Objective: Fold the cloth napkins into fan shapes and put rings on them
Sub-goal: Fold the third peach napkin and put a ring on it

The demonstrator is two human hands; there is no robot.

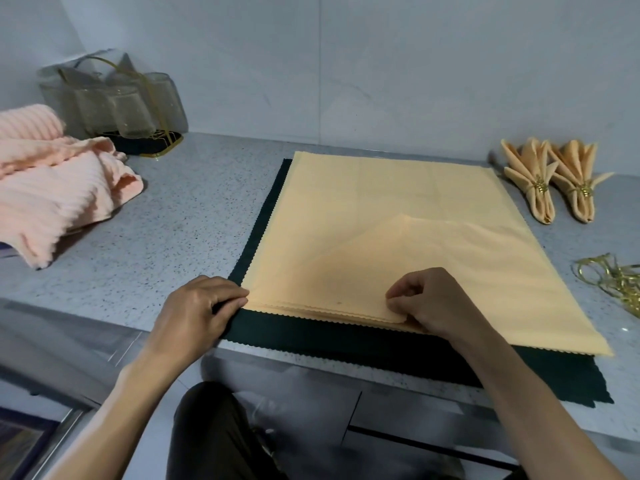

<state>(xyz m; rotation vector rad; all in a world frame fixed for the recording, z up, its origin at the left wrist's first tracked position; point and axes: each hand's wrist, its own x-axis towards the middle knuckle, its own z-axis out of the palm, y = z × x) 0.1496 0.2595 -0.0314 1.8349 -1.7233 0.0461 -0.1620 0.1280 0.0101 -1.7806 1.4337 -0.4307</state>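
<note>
**Starting the next napkin**

Nearest the lens, low in the frame, our left hand (194,308) pinches the near-left corner of the peach napkin stack (398,216), fingers curled at the edge. Our right hand (440,303) curls round the top napkin's near edge, lifting a fold at centre. We judge this the first fold; next we need the top sheet separated cleanly and pleated evenly. Two finished fans (550,181) lie upper right, loose rings (616,277) at the right edge, cut off. How many napkins remain we cannot tell
</note>
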